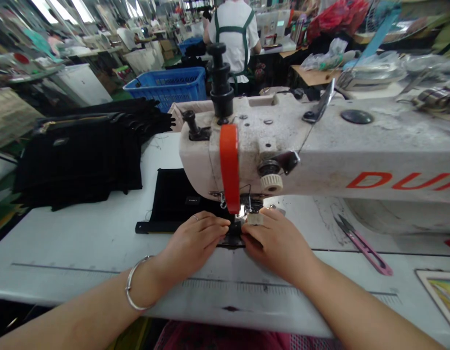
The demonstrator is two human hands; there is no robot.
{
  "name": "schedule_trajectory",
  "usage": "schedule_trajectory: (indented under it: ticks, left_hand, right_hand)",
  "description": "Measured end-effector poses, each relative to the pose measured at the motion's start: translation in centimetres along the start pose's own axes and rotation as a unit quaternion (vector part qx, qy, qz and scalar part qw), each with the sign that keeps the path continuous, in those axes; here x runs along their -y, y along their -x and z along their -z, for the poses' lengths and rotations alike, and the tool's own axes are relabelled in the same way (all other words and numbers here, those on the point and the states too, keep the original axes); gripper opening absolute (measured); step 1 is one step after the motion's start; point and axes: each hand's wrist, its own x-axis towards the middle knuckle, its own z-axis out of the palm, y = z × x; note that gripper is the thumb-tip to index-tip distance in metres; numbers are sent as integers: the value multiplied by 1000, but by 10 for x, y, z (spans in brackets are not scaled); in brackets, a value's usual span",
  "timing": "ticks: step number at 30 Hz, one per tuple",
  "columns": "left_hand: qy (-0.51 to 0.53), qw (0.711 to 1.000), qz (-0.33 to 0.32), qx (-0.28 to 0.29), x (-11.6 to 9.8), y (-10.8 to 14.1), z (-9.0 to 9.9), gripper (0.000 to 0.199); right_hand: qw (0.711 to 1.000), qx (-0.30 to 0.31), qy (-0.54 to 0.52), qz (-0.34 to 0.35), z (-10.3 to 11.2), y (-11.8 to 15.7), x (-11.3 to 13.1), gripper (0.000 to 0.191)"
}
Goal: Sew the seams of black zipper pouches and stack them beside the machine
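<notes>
A black fabric panel (pixel 170 197) with a small label lies flat on the machine bed, its right part under the sewing machine (pixel 320 146). My left hand (pixel 196 238) is closed, fingers together, with the fingertips on the panel's near edge just left of the needle area. On the other side of the presser foot (pixel 242 212), my right hand (pixel 274 240) is closed on the edge of the same panel, its thumb tucked under. A pale band (pixel 254 219) wraps one right finger. The fabric between my fingertips is mostly hidden.
Thread snips (pixel 367 248) with pink handles lie right of my right hand. A stack of black fabric pieces (pixel 82 150) sits at the left of the table. Behind the machine are a blue basket (pixel 170 87) and a person (pixel 234 36) in a white top.
</notes>
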Motion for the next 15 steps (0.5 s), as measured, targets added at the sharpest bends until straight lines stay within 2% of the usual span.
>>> schedule_trajectory:
  ticks: [3, 6, 10, 15]
  left_hand:
    - [10, 1000, 6, -1, -3, -2, 0, 15]
    - [21, 1000, 2, -13, -4, -5, -1, 15]
    - [26, 999, -18, -8, 0, -6, -3, 17]
    - [35, 999, -21, -8, 8, -14, -6, 16]
  right_hand:
    - [999, -21, -47, -12, 3, 4, 2, 11]
    - [997, -20, -77, 22, -1, 9, 2, 20]
    - [997, -4, -79, 15, -6, 11, 0, 21]
    - [998, -24, -62, 2, -7, 7, -1, 18]
